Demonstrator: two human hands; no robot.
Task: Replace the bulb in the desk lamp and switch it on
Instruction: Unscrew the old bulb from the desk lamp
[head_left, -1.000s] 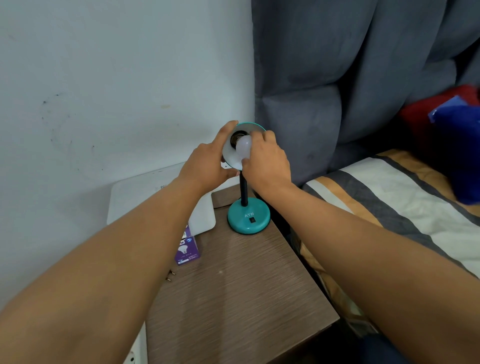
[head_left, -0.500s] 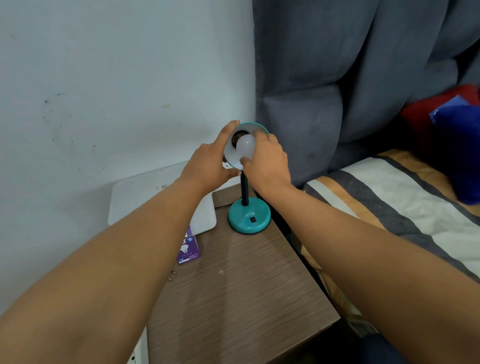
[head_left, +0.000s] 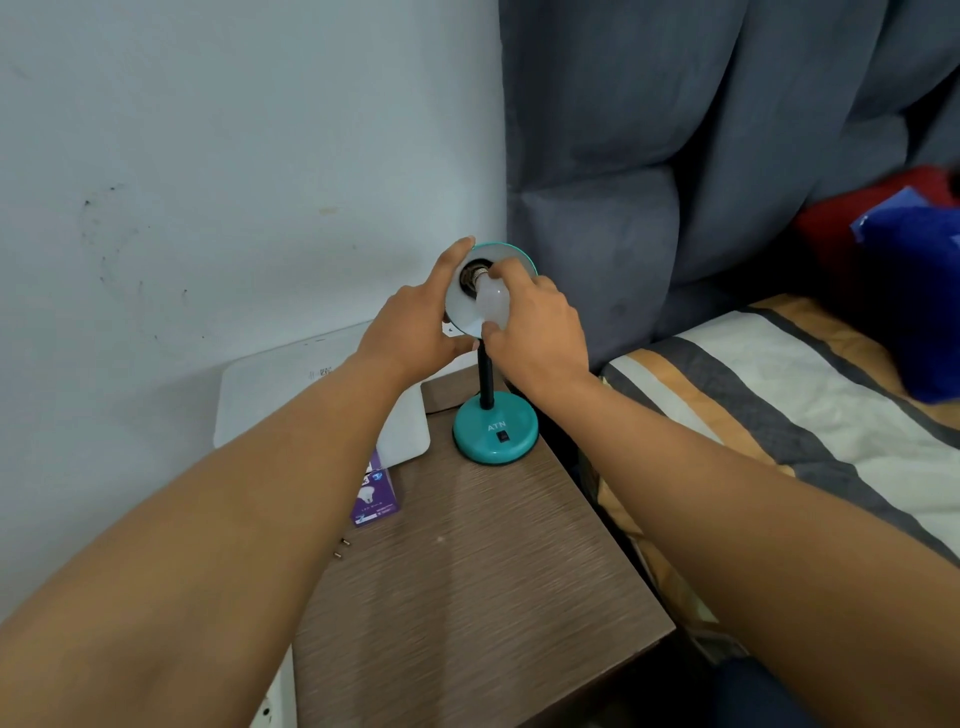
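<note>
A teal desk lamp stands at the back of a brown bedside table (head_left: 467, 597), with its round base (head_left: 496, 434) carrying a black rocker switch and a black stem rising to the shade (head_left: 467, 317). My left hand (head_left: 415, 327) grips the left rim of the shade. My right hand (head_left: 535, 332) holds a white bulb (head_left: 491, 301) inside the shade. The bulb's metal screw base shows partly out of the dark socket, and the bulb leans slightly toward me. The bulb is unlit.
A purple bulb box (head_left: 375, 496) lies on the table beside a white flat device (head_left: 322, 400) against the wall. Two small screws (head_left: 342, 548) lie at the table's left edge. A striped bed (head_left: 779, 415) and grey padded headboard (head_left: 675, 156) are to the right.
The bulb has come further out of the socket, with its metal thread now visible. My right hand's fingers have shifted around it. My left hand stays on the shade.
</note>
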